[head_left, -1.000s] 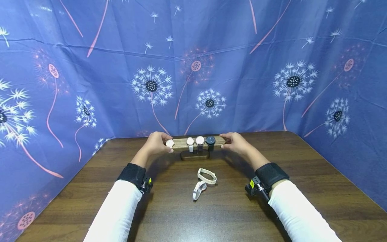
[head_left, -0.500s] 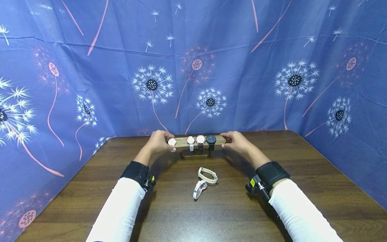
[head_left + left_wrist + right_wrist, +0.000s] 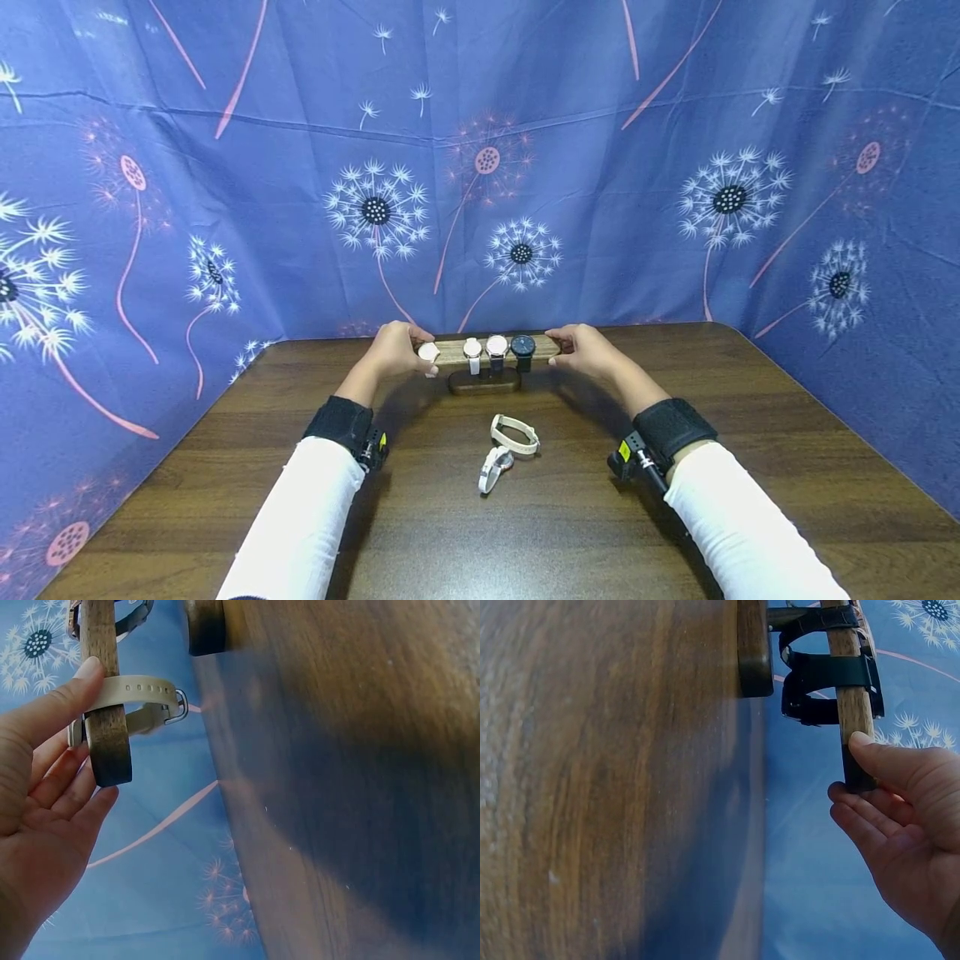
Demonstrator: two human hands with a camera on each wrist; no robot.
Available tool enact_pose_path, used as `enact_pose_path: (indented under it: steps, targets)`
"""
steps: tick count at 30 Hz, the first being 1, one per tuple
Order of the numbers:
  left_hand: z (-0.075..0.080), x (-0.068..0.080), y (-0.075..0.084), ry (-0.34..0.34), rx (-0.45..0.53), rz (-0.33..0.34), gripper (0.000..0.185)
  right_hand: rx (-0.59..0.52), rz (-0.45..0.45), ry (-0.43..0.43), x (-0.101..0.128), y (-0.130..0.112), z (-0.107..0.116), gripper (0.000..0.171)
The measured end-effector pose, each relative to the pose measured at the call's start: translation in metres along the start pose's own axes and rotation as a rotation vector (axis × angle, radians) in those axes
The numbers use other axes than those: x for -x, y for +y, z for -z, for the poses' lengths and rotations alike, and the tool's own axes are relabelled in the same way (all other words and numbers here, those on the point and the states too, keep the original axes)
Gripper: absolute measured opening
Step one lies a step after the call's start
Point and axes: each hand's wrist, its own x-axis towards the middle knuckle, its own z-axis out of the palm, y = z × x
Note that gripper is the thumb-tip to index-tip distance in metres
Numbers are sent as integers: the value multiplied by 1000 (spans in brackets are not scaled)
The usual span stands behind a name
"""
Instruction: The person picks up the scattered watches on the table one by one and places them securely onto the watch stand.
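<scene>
We reach both arms forward over the tabletop (image 3: pixel 570 533). Our left hand (image 3: pixel 390 354) pinches the pale watch (image 3: pixel 139 694) at the bar's (image 3: pixel 450 352) left end, thumb on its strap. Our right hand (image 3: pixel 588 352) clamps the bar's right end, seemingly between thumb and curled fingers (image 3: pixel 862 817).

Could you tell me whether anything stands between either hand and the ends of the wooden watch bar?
Nothing visible does. The left hand already touches the left end of the horizontal wooden watch bar, its thumb on the beige-strapped watch there; the right hand pinches the right end.
</scene>
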Motion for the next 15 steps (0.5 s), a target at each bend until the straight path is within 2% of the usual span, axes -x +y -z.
enact_pose_path:
  steps: [7, 15]
  targets:
    - [0, -1, 3, -5, 19, 22, 55, 21, -23, -4, 1, -2, 2, 51]
    - [-3, -1, 5, -3, 24, 54, 53, 113, -2, 9, -1, 0, -1, 52]
